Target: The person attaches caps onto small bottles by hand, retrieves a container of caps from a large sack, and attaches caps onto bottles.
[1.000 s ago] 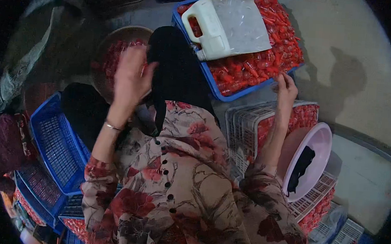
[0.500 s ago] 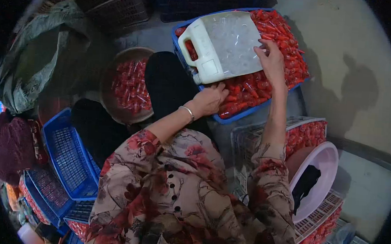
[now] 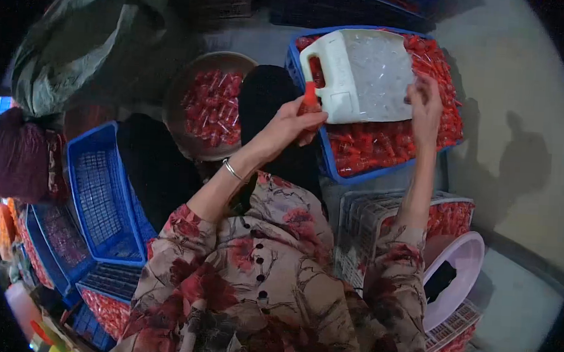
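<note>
My left hand (image 3: 296,120) is closed round a small red piece (image 3: 311,95) with its tip pointing up, just in front of the cut white jug (image 3: 341,99). The jug lies on its side and holds many small clear pieces (image 3: 382,69). It rests on a blue crate (image 3: 353,179) heaped with red pieces (image 3: 367,149). At the jug's right edge is my right hand (image 3: 427,101), fingers bent, thumb and fingertips close together; whatever is between them is too small to make out.
A round bowl (image 3: 175,111) of red pieces is at the left beyond my knee. Blue baskets (image 3: 100,194) stand at the left. On the right are a grey crate (image 3: 358,229) of red pieces and a pink basin (image 3: 466,271) holding black cloth. A sack (image 3: 75,66) lies upper left.
My left hand has risen from the crate's red pieces with one in its grip. My right hand stays by the jug's edge. The whole view has shifted.
</note>
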The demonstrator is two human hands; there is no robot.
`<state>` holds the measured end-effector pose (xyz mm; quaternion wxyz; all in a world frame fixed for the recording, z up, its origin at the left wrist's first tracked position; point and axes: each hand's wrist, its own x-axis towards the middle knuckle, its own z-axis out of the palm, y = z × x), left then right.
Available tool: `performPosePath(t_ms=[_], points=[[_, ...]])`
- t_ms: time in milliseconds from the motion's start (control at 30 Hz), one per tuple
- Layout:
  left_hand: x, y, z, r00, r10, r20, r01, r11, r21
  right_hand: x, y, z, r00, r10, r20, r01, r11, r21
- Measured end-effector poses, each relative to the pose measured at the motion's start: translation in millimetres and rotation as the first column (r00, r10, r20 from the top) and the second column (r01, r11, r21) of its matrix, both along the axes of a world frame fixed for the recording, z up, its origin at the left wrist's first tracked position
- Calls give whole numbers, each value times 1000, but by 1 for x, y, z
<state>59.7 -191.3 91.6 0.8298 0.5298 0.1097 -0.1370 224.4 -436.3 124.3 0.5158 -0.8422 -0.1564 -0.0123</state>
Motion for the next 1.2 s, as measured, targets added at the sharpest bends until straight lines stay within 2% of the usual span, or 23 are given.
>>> performPosePath(t_ms=[33, 67, 100, 133, 200, 267, 367, 400, 467, 533, 667, 733, 767, 800, 833, 900, 933, 967, 1000, 1067, 1100, 1133, 1200], points=[[0, 3, 2, 1000, 29, -6, -29, 1000, -5, -6, 2, 1, 987, 99, -128, -63, 963, 261], [0, 3, 4, 997, -23, 68, 8, 979, 204, -16, 13, 4, 984, 122, -133, -85, 963, 256], [0, 3, 5, 988, -94, 123, 36, 912, 409, -28, 26, 4, 939, 241, -247, -98, 873, 477], [1, 1, -4, 978, -58, 202, -34, 906, 422, -42, 40, 6, 870, 369, -327, -60, 739, 672], [-6, 4, 5, 986, -41, 159, -9, 953, 302, -70, 68, 14, 856, 383, -347, -47, 726, 686], [-11, 10, 11, 992, -22, 124, -1, 983, 182, -85, 88, 20, 912, 289, -290, -127, 873, 471], [-21, 23, 14, 997, -63, 38, 61, 997, 46, -98, 100, 35, 845, 478, -240, -437, 876, 206], [-24, 26, 16, 995, -99, 33, 98, 994, 45, -103, 104, 39, 794, 561, -234, -564, 824, 60], [-32, 31, 17, 993, -120, 15, 119, 992, 35, -100, 104, 54, 749, 608, -264, -631, 776, -4], [-38, 31, 17, 966, -253, -55, 247, 963, -106, -93, 101, 66, 605, 750, -268, -790, 523, -319], [-48, 27, 11, 916, -395, -65, 363, 887, -286, -107, 107, 74, 453, 882, -134, -821, 353, -449], [-48, 22, 12, 939, -343, -35, 344, 938, 42, -122, 107, 68, 497, 866, 51, -677, 424, -601], [-48, 20, 5, 934, -356, -26, 357, 933, 38, -127, 108, 58, 508, 860, 49, -667, 429, -609], [-49, 17, -7, 951, -193, 241, 5, 791, 612, -132, 107, 41, 637, 770, 18, -667, 564, -486], [-50, 12, -14, 816, -200, 543, -460, 344, 818, -138, 102, 23, 756, 654, -33, -619, 697, -363], [-53, 23, -3, 829, -331, 451, -381, 256, 888, -140, 97, -25, 802, 592, -75, -596, 788, -157], [-52, 28, -11, 795, -414, 444, -385, 221, 896, -129, 99, -15, 585, 553, -593, -595, 790, 149], [-55, 30, -14, 763, -493, 419, -379, 184, 907, -127, 98, -8, 95, 485, -869, -396, 819, 414], [-57, 30, -16, 785, -529, 322, -332, 80, 940, -135, 99, -12, 106, 482, -870, -376, 829, 414], [-58, 39, -17, 770, -552, 321, -332, 83, 940, -142, 110, -19, -20, 408, -913, -147, 902, 406], [-59, 41, -18, 763, -566, 311, -317, 91, 944, -141, 111, -20, 42, 432, -901, -263, 874, 408], [-57, 42, -16, 761, -574, 301, -306, 92, 948, -138, 110, -20, 35, 433, -900, -250, 876, 412], [-55, 42, -15, 841, -449, 303, -224, 220, 949, -130, 109, -23, 229, 379, -897, -507, 833, 223]])
